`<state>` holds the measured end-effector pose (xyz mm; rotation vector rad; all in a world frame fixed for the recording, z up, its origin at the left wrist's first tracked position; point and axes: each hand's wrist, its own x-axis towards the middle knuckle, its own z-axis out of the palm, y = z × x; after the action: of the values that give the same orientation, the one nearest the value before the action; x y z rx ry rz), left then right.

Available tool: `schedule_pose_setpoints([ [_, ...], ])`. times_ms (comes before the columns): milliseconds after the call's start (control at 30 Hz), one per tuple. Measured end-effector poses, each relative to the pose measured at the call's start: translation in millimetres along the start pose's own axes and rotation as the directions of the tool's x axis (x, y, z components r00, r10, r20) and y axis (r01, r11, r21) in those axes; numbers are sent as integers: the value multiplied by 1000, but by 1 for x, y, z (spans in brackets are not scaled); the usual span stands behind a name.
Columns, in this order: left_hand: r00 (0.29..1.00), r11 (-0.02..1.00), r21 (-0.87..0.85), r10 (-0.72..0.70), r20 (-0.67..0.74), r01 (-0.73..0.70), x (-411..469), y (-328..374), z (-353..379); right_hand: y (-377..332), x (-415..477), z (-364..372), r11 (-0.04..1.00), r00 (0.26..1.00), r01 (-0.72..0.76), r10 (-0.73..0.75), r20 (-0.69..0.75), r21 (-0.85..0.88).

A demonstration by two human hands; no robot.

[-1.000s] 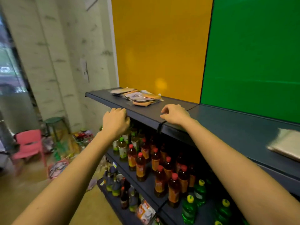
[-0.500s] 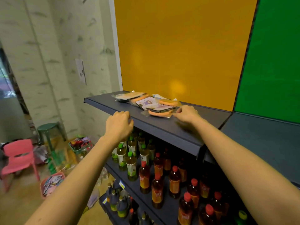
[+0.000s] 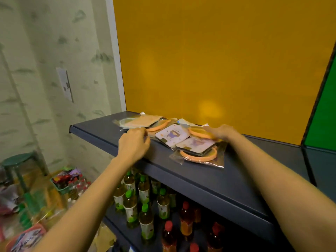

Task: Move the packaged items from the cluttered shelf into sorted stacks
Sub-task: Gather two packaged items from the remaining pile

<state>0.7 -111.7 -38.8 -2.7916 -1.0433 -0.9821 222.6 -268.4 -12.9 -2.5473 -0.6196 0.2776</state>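
Note:
A loose heap of flat plastic-wrapped packages lies on the dark top shelf [image 3: 209, 180] against the yellow panel. Two show white cards with a purple picture [image 3: 172, 136] and an orange ring [image 3: 198, 155] beneath. A beige package [image 3: 140, 121] lies at the far left of the heap. My left hand [image 3: 133, 144] rests at the heap's left edge, fingertips curled against a package's corner. My right hand [image 3: 221, 131] lies on the right side of the heap, fingers flat over an orange-ringed package [image 3: 199, 132]. Whether either hand grips a package is hidden.
Below the top shelf stand rows of green-capped bottles [image 3: 145, 195] and red-capped bottles [image 3: 185, 219]. A green panel [image 3: 325, 113] adjoins the yellow one at right. On the floor at left are a green stool [image 3: 20, 160], a basket of bottles [image 3: 67, 179] and bags.
The view has shifted left and closer to the packages. Both hands have left the shelf's front edge and moved up onto the heap, left hand to its left edge, right hand onto its right side.

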Motion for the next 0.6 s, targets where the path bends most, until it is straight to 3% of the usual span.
schedule_pose_setpoints([
  [133, 999, 999, -49, -22, -25, 21, 31, -34, 12, -8, 23, 6, 997, 997, -61, 64, 53, -49],
  [367, 996, 993, -81, -88, 13, 89, 97, -78, 41, -22, 46, -5, 971, 989, -146, 135, 67, 188],
  [500, 974, 992, -31, -112, 196, 120, 133, -93, 54, -37, 38, -18, 947, 984, -165, 175, -13, 275],
  [600, 894, 989, -33, -119, 431, 147, 156, -100, 58, -48, 24, -22, 924, 972, -121, 185, -147, 363],
])
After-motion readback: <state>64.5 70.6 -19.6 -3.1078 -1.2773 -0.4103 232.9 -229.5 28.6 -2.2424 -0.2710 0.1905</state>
